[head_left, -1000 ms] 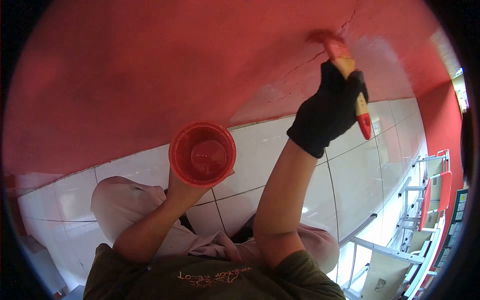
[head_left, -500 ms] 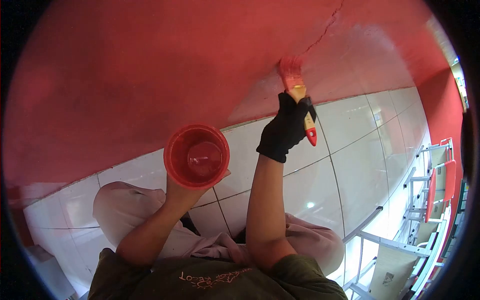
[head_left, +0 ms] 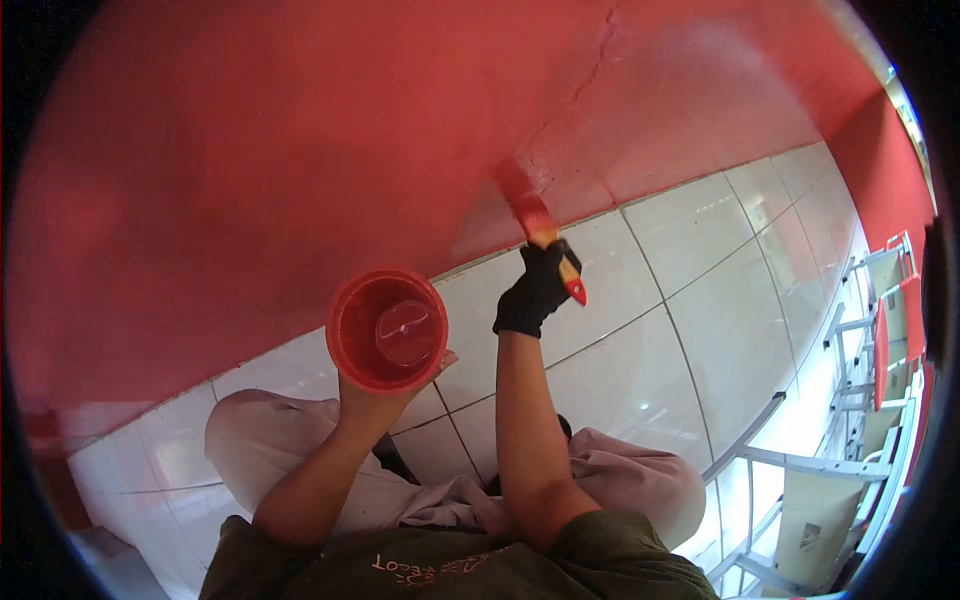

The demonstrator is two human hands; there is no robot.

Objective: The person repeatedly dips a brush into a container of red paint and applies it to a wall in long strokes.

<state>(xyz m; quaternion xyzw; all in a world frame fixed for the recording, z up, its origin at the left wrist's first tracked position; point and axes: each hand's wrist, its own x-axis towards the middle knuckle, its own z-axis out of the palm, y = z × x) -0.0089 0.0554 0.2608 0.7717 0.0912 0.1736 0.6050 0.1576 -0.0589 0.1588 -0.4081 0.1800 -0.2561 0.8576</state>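
Observation:
My bare left hand (head_left: 380, 402) holds up a round red paint pot (head_left: 350, 330) from beneath, fingertips showing at its right side. Glossy red paint lies in the bottom of the pot. A black glove covers my right hand (head_left: 530, 292), which is closed around the handle of a flat paintbrush (head_left: 544, 237). The handle is yellowish with a red end; the bristles are coated in red. They press against the red wall (head_left: 300, 150) low down, just above the floor and close to the lower end of a crack (head_left: 598, 65).
White tiled floor (head_left: 620, 370) meets the wall along a slanting edge. Metal-framed chairs or desks (head_left: 815, 465) stand at the right, with red parts among them. A grey box-like object (head_left: 110, 560) is at the lower left. My bent knees flank my arms.
The brush and my right hand have moved down and left along the wall, toward the floor edge. The view has shifted a little; the paint pot stays in my left hand.

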